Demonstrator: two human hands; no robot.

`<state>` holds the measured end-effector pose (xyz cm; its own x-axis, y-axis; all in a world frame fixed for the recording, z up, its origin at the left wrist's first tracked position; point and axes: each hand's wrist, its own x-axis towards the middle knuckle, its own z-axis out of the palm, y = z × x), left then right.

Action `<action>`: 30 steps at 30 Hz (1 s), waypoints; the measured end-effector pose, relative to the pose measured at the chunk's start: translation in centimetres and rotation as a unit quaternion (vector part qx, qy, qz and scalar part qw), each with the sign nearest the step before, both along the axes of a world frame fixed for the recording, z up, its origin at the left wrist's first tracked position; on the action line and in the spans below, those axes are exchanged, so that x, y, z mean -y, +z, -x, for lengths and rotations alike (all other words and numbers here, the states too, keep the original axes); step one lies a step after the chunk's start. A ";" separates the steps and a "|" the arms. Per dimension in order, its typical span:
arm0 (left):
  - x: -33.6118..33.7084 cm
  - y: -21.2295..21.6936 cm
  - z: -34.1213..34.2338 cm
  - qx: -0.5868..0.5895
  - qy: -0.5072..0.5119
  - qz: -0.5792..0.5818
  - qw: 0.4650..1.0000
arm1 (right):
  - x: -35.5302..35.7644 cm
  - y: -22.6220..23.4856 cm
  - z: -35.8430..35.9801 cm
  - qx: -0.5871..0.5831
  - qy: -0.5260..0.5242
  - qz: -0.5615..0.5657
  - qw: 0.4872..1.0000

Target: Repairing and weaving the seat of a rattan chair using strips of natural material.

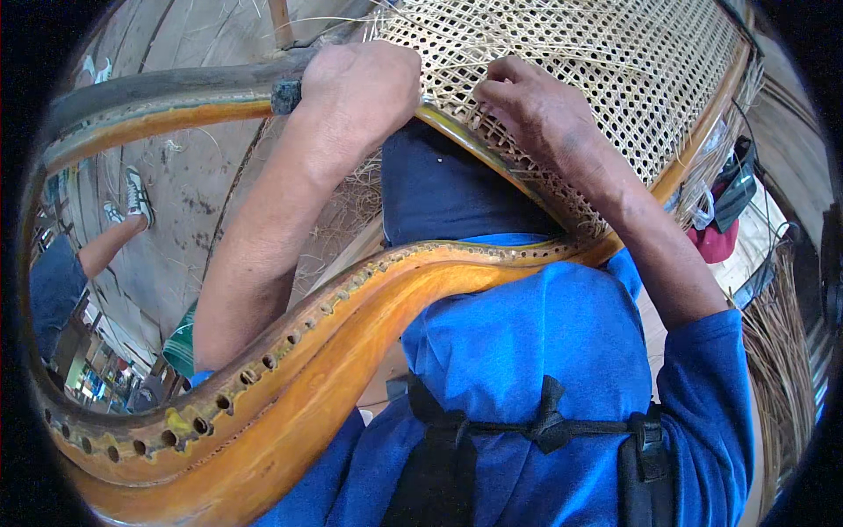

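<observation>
A curved orange wooden chair frame [316,351] with a row of drilled holes along its rim lies across my lap. Its woven cane panel [615,61] fills the upper right. My left hand [356,92] is closed over the frame's rail at the top centre, beside the panel's edge. My right hand [536,105] rests on the near edge of the weave, fingers pinched on thin cane strands by the rim holes. Both forearms are bare below blue sleeves.
Another person's leg and white shoe [136,198] show at the left on the worn wooden floor [189,176]. Loose cane strands [781,369] lie in bundles at the right, near a red and black object [724,215]. Shelves with small items sit at lower left.
</observation>
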<state>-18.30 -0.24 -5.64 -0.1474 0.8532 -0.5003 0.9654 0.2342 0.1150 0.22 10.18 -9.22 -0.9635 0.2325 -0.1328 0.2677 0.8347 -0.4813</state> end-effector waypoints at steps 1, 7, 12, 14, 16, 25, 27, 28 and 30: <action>0.2 -0.2 0.1 0.001 0.002 0.001 1.000 | -0.2 0.1 0.0 0.002 0.015 -0.001 1.000; 0.7 0.3 0.0 -0.007 0.015 -0.034 0.999 | -1.0 -0.5 0.4 0.000 0.113 -0.036 0.993; 1.9 -0.9 0.7 0.031 0.026 -0.028 0.999 | -2.2 -1.4 1.3 0.006 0.185 -0.053 0.981; 1.8 -0.7 0.6 0.030 0.034 -0.026 0.999 | -2.6 -1.4 1.5 0.010 0.191 -0.035 0.981; 2.1 -0.5 0.5 0.028 0.042 -0.027 0.998 | -2.6 -1.3 1.7 0.026 0.155 -0.016 0.988; 3.1 -0.1 0.5 0.069 0.091 -0.037 0.993 | -4.7 0.3 2.2 -0.005 0.009 0.275 0.961; 3.5 0.3 0.5 0.063 0.123 0.029 0.990 | -5.2 4.4 0.4 0.036 -0.126 0.385 0.913; 3.3 -0.3 0.3 0.069 0.118 0.023 0.990 | -5.7 5.1 -1.0 0.027 -0.152 0.350 0.924; 4.0 -0.6 0.1 0.056 0.179 -0.025 0.982 | -5.5 4.9 -3.4 0.062 -0.195 0.279 0.938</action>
<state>-18.41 -4.29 -6.26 -0.3883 0.7805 -0.4899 0.8034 0.5471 0.2349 3.60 15.65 -4.30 -0.7885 0.4253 -0.4443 0.5835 0.2890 -0.7589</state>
